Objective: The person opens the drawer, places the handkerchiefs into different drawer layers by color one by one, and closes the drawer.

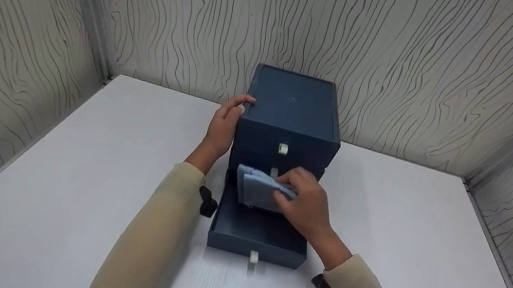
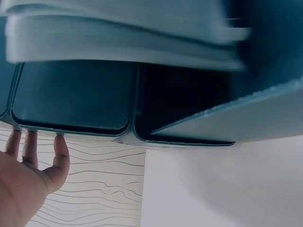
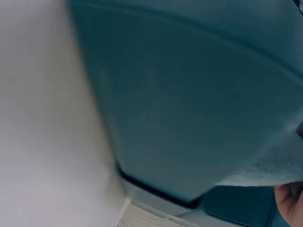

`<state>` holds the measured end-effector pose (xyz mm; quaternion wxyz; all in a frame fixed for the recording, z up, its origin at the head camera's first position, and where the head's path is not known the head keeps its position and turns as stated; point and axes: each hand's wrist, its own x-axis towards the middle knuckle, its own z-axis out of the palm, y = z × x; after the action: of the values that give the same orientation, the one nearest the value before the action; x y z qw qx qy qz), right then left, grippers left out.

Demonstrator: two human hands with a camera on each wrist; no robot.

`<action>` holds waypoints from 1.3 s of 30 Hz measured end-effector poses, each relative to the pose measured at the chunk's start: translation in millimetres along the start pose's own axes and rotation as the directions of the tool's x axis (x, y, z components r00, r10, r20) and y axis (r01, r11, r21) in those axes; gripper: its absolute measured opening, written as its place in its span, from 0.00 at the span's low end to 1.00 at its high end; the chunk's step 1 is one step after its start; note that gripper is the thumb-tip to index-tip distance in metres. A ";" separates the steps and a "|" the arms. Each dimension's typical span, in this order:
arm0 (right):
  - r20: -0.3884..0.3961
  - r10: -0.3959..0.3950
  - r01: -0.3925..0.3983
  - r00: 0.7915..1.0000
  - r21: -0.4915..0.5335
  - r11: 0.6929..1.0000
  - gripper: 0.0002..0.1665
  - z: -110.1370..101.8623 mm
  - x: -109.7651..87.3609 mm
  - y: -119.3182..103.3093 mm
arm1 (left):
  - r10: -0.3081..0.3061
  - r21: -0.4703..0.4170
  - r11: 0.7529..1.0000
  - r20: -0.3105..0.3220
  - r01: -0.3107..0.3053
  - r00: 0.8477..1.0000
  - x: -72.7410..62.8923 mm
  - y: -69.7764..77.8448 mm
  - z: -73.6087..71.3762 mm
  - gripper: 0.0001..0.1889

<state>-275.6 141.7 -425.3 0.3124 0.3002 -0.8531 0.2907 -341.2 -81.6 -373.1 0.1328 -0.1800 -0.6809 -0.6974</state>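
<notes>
A dark blue drawer unit [image 1: 294, 103] stands at the table's back, with its bottom drawer [image 1: 255, 249] pulled out toward me. Over this drawer, my right hand [image 1: 308, 202] pinches a folded light blue cloth [image 1: 259, 191] between thumb and fingers. The cloth [image 2: 118, 40] shows stacked layers in the left wrist view and hides part of the drawer's inside. Against the unit's left side rests my left hand [image 1: 222, 128], a finger reaching over the top edge. In the left wrist view, extended fingertips of the left hand [image 2: 35, 172] touch the unit's side.
The unit's upper drawers are closed, with a small white knob [image 1: 283, 149] on the top one. Another white knob [image 1: 253, 257] is on the open drawer's front. A white table [image 1: 407, 242] lies under everything, and wood-patterned panels [image 1: 215, 17] enclose the back and sides.
</notes>
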 end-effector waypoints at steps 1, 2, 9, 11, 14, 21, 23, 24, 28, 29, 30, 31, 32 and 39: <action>0.028 -0.003 0.003 1.000 0.007 1.000 0.10 1.2 -2.7 1.0 | 0.000 0.001 1.000 -0.002 0.000 1.000 1.2 -3.4 0.0 0.20; 0.054 -0.004 0.003 0.999 0.021 1.000 0.10 1.9 -5.2 1.8 | 0.002 0.001 1.000 -0.007 -0.002 1.000 2.6 -7.5 0.0 0.20; 0.207 -0.002 -0.036 0.978 0.176 0.984 0.12 -2.4 -15.5 2.4 | 0.033 0.000 0.999 -0.031 -0.033 0.999 9.5 -25.7 0.2 0.19; 0.262 -0.022 -0.036 0.965 0.213 0.976 0.12 -4.3 -17.6 1.7 | 0.046 0.001 0.999 -0.034 -0.046 0.998 9.5 -26.0 0.1 0.19; 0.342 -0.046 -0.039 0.938 0.238 0.970 0.12 -5.6 -21.0 0.8 | 0.048 0.024 0.999 -0.037 -0.047 0.998 8.8 -26.0 -0.3 0.20; 0.399 0.005 -0.064 0.917 0.134 0.989 0.10 -1.5 -27.0 2.4 | 0.059 0.083 0.995 -0.041 -0.056 0.997 7.1 -27.5 0.2 0.20; 0.384 0.036 -0.079 0.922 0.096 0.992 0.10 0.4 -27.7 2.4 | 0.067 0.078 0.995 -0.040 -0.063 0.997 6.7 -27.9 0.3 0.19; 0.371 0.045 -0.082 0.927 0.084 0.993 0.10 1.4 -27.9 2.3 | 0.072 0.075 0.995 -0.037 -0.069 0.997 6.8 -28.3 0.3 0.19; 0.318 0.039 -0.064 0.947 0.071 0.995 0.11 4.7 -28.3 2.9 | 0.093 0.061 0.994 -0.025 -0.091 0.995 8.1 -30.2 0.7 0.19; 0.313 0.033 -0.058 0.949 0.070 0.996 0.11 5.6 -28.6 3.7 | 0.096 0.061 0.994 -0.023 -0.095 0.995 8.5 -30.4 0.8 0.20; 0.318 0.031 -0.057 0.948 0.072 0.996 0.11 6.2 -28.6 4.1 | 0.098 0.061 0.993 -0.021 -0.096 0.995 8.5 -30.2 0.8 0.20; 0.330 0.031 -0.057 0.943 0.072 0.996 0.11 6.7 -28.8 4.7 | 0.098 0.061 0.993 -0.021 -0.097 0.995 8.5 -30.1 0.8 0.20; 0.346 0.031 -0.058 0.938 0.069 0.996 0.11 7.1 -29.1 5.2 | 0.098 0.062 0.993 -0.021 -0.097 0.995 8.2 -29.8 0.6 0.20; 0.475 0.042 -0.086 0.879 0.073 0.994 0.09 9.4 -31.0 8.0 | 0.090 0.064 0.994 -0.020 -0.089 0.996 6.3 -28.4 -0.7 0.20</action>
<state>-265.2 150.7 -455.6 0.0710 0.3477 -0.8986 0.2579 -359.1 -80.8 -396.0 0.1775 -0.1980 -0.6922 -0.6709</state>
